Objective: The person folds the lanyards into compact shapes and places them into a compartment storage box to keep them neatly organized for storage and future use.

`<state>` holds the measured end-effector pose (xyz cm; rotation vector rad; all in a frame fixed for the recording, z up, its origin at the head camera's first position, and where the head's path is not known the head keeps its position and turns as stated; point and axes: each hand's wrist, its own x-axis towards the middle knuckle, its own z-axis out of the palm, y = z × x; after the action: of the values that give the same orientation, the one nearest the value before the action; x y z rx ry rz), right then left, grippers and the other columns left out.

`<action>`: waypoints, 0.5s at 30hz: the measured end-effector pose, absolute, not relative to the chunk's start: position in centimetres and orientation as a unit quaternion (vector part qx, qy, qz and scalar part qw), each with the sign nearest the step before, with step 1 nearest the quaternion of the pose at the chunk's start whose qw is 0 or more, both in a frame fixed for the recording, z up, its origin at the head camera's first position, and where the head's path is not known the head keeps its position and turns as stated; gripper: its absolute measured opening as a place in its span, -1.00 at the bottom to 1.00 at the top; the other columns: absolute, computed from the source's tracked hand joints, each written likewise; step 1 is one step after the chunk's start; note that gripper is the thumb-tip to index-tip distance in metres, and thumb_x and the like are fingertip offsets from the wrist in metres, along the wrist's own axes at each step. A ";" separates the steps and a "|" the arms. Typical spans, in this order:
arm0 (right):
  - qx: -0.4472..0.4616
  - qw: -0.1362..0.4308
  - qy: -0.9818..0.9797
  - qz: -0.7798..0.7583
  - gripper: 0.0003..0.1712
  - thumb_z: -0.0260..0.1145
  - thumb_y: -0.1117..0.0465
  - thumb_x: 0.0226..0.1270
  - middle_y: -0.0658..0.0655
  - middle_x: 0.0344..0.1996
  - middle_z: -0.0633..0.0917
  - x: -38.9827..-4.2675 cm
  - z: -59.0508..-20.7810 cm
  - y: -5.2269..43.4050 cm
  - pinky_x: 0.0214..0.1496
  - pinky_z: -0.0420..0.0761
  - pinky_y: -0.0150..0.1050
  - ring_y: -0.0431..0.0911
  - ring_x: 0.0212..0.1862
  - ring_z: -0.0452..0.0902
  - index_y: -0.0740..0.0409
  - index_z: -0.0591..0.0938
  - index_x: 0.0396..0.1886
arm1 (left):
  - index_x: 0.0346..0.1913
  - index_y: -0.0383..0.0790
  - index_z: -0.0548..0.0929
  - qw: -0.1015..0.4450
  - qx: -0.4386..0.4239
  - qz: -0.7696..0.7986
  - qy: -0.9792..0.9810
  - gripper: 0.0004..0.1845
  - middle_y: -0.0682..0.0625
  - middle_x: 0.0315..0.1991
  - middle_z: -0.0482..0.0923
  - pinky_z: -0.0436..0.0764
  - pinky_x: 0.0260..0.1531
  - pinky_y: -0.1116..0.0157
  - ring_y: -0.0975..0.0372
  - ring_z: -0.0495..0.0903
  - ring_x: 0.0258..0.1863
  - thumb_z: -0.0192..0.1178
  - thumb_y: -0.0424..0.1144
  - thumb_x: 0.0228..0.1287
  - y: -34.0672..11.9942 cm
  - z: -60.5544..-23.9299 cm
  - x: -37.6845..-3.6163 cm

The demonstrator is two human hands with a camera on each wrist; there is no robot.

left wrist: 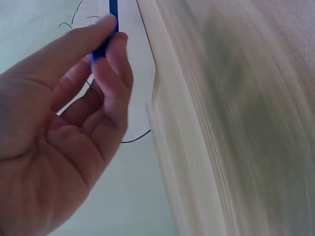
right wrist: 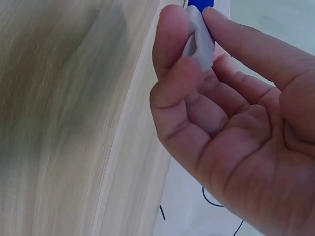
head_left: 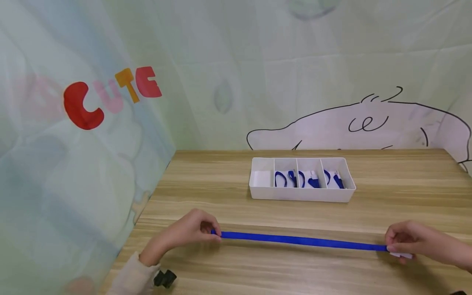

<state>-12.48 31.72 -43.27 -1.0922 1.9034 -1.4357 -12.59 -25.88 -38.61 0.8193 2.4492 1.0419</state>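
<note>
A flat blue strap point(head_left: 295, 239) stretches nearly straight between the two hands, held above the wooden table. My left hand point(head_left: 197, 227) pinches its left end between thumb and fingers; a short blue tip point(left wrist: 100, 50) pokes past the fingers in the left wrist view. At the opposite end, my right hand point(head_left: 413, 239) pinches the strap where it meets a white end piece point(right wrist: 201, 42). That piece looks like a small plastic clip with a slot, partly covered by the fingers.
Behind the strap stands a white divided box point(head_left: 300, 194). Three of its compartments hold blue straps point(head_left: 281, 178) with small end pieces; the leftmost holds nothing visible. A black object point(head_left: 165, 278) sits by the left sleeve. Printed cloth point(head_left: 206, 102) hangs behind and left of the table.
</note>
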 end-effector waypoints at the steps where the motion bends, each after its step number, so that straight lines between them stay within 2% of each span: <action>1: -0.399 0.258 0.703 -0.529 -0.75 0.03 0.66 0.39 0.28 -0.51 0.61 -12.5 -43.2 31.8 -0.72 0.45 -0.20 0.02 -0.56 0.54 0.33 0.55 -0.24 | -0.37 -0.13 0.76 0.177 0.287 0.375 0.863 -0.95 0.15 -0.45 0.67 0.62 -0.48 0.39 0.37 0.57 -0.51 0.44 -0.29 0.20 -26.0 -38.6 -12.7; 7: -0.403 0.232 0.723 -0.511 -0.75 0.07 0.67 0.36 0.23 -0.53 0.64 -12.7 -43.0 32.1 -0.74 0.46 -0.24 -0.03 -0.57 0.57 0.32 0.56 -0.26 | -0.32 -0.16 0.78 0.172 0.262 0.399 0.862 -0.90 0.07 -0.39 0.72 0.65 -0.38 0.36 0.23 0.65 -0.42 0.39 -0.20 0.27 -26.6 -38.8 -13.2; 12: -0.387 0.225 0.740 -0.502 -0.76 0.09 0.64 0.38 0.20 -0.52 0.65 -12.9 -42.7 32.3 -0.71 0.48 -0.25 -0.09 -0.54 0.59 0.29 0.58 -0.26 | -0.27 -0.29 0.76 0.165 0.242 0.445 0.846 -0.91 -0.16 -0.35 0.73 0.71 -0.34 0.25 0.06 0.71 -0.38 0.37 -0.30 0.28 -26.9 -39.1 -13.7; 15: -0.377 0.225 0.744 -0.504 -0.76 0.09 0.62 0.39 0.20 -0.52 0.66 -13.1 -42.5 32.4 -0.69 0.50 -0.24 -0.11 -0.52 0.60 0.28 0.59 -0.25 | -0.22 -0.41 0.71 0.159 0.222 0.480 0.834 -0.86 -0.22 -0.35 0.72 0.73 -0.30 0.20 -0.03 0.73 -0.34 0.37 -0.37 0.26 -27.0 -39.3 -13.8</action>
<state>-13.07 32.38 -42.51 -1.0401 2.0518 -1.3913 -13.81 -27.04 -39.25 0.6362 2.3839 1.3716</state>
